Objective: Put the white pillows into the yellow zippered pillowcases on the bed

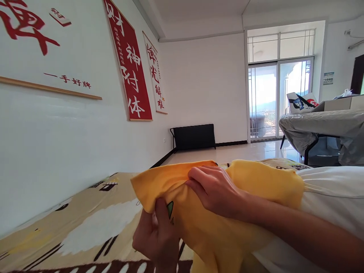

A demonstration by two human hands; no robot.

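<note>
A yellow garment [204, 223] with a small green print is lifted between my hands, and its brighter orange-yellow edge [159, 180] is folded over at the top. At the lower left of that edge my left hand [159, 235] pinches the cloth between thumb and fingers. Farther right and a little higher, my right hand [216, 185] grips a gathered bit of the same cloth, its fingertips curled in. White fabric [335, 185] adjoins the yellow on the right, behind my right forearm. What kind of garment it is, I cannot tell.
Beneath lies a beige patterned blanket [85, 220], running along the white wall at left. A black folded panel [195, 136] stands on the floor by the far wall. To the right are a covered table [324, 121] with boxes and a glass sliding door [263, 98].
</note>
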